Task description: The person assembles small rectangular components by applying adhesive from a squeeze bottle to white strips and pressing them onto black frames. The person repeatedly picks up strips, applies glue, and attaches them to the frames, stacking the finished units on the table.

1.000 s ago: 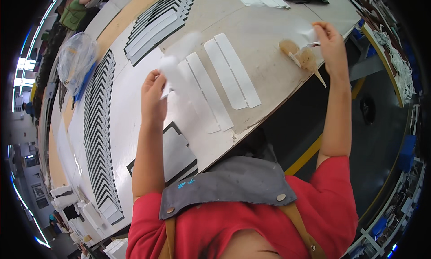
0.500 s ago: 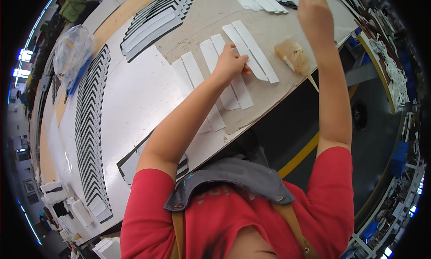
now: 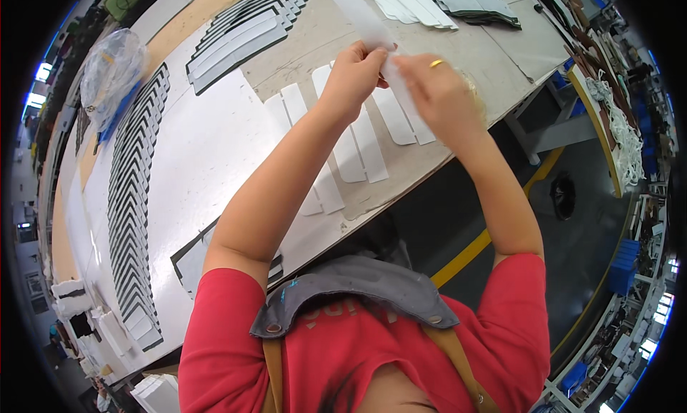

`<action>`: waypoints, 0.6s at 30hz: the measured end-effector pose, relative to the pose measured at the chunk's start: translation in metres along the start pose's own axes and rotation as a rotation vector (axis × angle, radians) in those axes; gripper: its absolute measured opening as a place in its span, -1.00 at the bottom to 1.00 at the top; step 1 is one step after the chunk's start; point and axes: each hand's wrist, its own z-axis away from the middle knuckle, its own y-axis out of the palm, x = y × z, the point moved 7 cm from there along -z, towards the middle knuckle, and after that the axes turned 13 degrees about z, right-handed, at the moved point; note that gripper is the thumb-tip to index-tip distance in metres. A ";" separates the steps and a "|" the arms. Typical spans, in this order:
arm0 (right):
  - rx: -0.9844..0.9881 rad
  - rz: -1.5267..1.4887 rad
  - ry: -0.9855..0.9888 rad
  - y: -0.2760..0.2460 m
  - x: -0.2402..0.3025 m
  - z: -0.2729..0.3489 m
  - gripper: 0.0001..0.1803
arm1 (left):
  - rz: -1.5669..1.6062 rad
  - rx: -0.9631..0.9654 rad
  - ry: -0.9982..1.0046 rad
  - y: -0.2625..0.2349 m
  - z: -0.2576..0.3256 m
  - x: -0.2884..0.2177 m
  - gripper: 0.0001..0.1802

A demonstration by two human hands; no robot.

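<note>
One white strip (image 3: pixel 361 16) is now held up over the bench (image 3: pixel 512 80), left hand (image 3: pixel 358 73) pinching it, right hand (image 3: pixel 440 91) just swung in beside it, grip too blurred to tell, so work now centres there.

A broad pale desk (image 3: pixel 494 59) runs diagonally across the room, a grey metal support (image 3: pixel 557 136) showing beneath its right end. Below lies a dark grey floor (image 3: pixel 469 195), crossed by a yellow stripe (image 3: pixel 465 257). Crowded shelving (image 3: pixel 644 278) lines the right rim, near a blue bin (image 3: pixel 625 267). Bright white lights (image 3: pixel 44 71) glow at far left.
</note>
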 end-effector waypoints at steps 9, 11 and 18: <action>0.593 0.081 0.566 0.024 -0.131 0.071 -0.37 | -0.053 -0.002 -0.125 0.015 -0.045 0.056 -0.57; 0.635 -0.206 0.796 0.020 -0.155 0.089 -0.39 | 0.037 0.029 -0.172 0.029 -0.046 0.063 -0.50; 0.120 -1.028 1.196 -0.021 -0.185 0.153 -0.54 | -0.110 0.024 -0.355 0.046 -0.042 0.095 -0.31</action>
